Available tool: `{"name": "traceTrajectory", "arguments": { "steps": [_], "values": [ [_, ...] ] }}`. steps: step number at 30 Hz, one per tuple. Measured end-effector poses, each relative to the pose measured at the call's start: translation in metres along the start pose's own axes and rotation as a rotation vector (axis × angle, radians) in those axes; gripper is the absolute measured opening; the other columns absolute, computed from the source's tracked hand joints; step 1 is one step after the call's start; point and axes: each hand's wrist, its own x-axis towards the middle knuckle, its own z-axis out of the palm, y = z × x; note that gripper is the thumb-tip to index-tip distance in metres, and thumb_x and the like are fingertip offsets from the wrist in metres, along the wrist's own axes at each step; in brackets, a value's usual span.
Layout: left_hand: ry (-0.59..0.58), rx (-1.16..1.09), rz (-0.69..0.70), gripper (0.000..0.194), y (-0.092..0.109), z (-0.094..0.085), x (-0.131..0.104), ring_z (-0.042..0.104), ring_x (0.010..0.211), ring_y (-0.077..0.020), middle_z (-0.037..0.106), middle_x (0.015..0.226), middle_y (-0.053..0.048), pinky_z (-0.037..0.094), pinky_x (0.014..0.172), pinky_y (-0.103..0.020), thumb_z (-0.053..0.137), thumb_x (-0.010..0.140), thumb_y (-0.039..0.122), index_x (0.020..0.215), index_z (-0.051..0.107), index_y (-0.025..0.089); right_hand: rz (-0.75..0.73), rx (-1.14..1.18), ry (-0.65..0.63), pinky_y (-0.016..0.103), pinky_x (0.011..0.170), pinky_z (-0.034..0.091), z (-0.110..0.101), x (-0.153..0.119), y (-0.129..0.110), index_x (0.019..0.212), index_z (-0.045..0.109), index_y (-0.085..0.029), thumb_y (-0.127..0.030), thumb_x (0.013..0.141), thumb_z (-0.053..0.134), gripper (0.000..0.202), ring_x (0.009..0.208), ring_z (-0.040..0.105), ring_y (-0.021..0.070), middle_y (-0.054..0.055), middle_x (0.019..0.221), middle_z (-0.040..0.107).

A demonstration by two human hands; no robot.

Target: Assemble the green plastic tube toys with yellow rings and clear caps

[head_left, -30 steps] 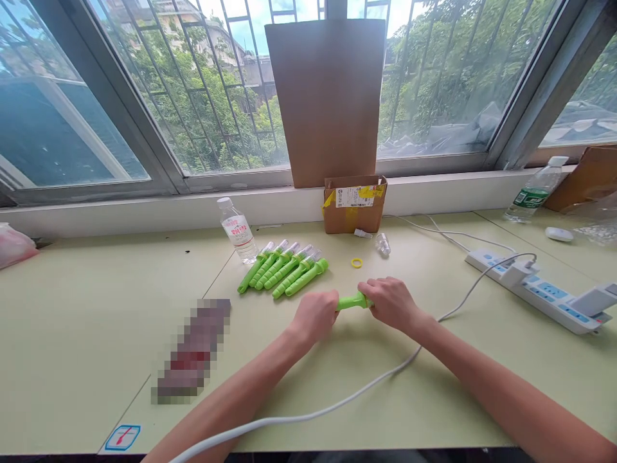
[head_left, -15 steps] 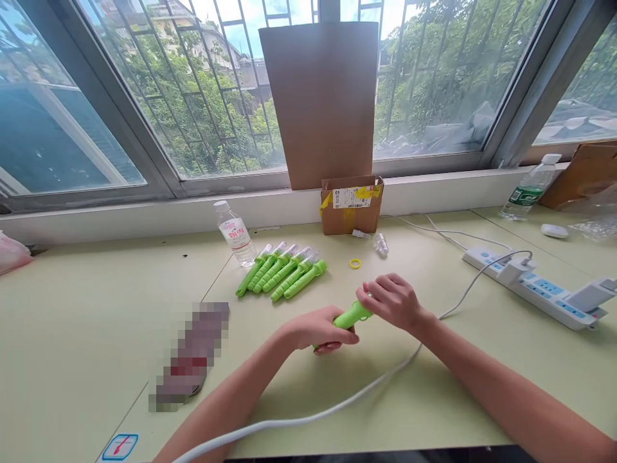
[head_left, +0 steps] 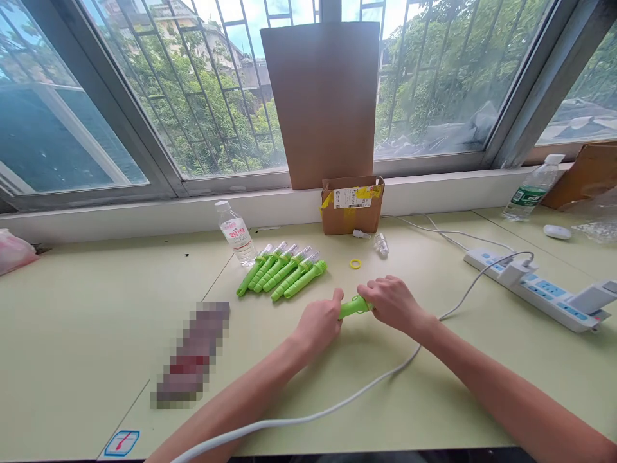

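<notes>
A light-green plastic tube [head_left: 354, 307] lies nearly level between my two hands, a little above the table. Around its left end my left hand [head_left: 322, 325] is closed, thumb up. My right hand [head_left: 388, 301] wraps its fingers over the right end, which they hide. Beyond my left hand, several similar green tubes [head_left: 282, 271] with clear tips rest side by side on the table; the rightmost has a bare ribbed green end. Past my right hand lie a yellow ring [head_left: 355, 263] and a small clear plastic piece [head_left: 381, 245].
A white cable [head_left: 337, 406] crosses the table before me and under my right forearm, near a power strip [head_left: 537, 289]. At the back stand a water bottle [head_left: 236, 235] and a small cardboard box [head_left: 353, 209]. A blurred-out dark object [head_left: 193, 354] lies left.
My left hand has turned and closed into a fist with the thumb raised. The tube has swung from slanting to nearly level. My right hand stays at its end.
</notes>
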Motion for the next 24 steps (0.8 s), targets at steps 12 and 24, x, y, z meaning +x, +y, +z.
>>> {"name": "traceTrajectory", "arguments": {
  "steps": [12, 24],
  "values": [
    [-0.443, -0.829, -0.047, 0.026, -0.005, -0.026, -0.007, 0.024, 0.041, -0.0066, 0.027, 0.045, 0.007, 0.017, 0.041, -0.024, 0.051, 0.069, 0.027, 0.055, 0.031, 0.02, -0.202, -0.162, 0.56, 0.03, 0.065, 0.024, -0.007, 0.002, 0.002, 0.079, 0.059, -0.023, -0.008, 0.084, 0.052, 0.018, 0.063, 0.04, 0.0124, -0.003, 0.063, 0.055],
    [-0.051, -0.144, -0.086, 0.017, 0.001, -0.005, 0.002, 0.054, 0.06, -0.0158, 0.062, 0.067, -0.005, 0.028, 0.052, -0.026, 0.047, 0.077, 0.021, 0.071, 0.061, 0.016, -0.127, -0.195, 0.393, 0.032, 0.059, 0.016, 0.004, 0.007, 0.001, 0.068, 0.056, -0.019, -0.001, 0.079, 0.047, 0.024, 0.056, 0.033, 0.0136, 0.0, 0.056, 0.049]
  ]
}}
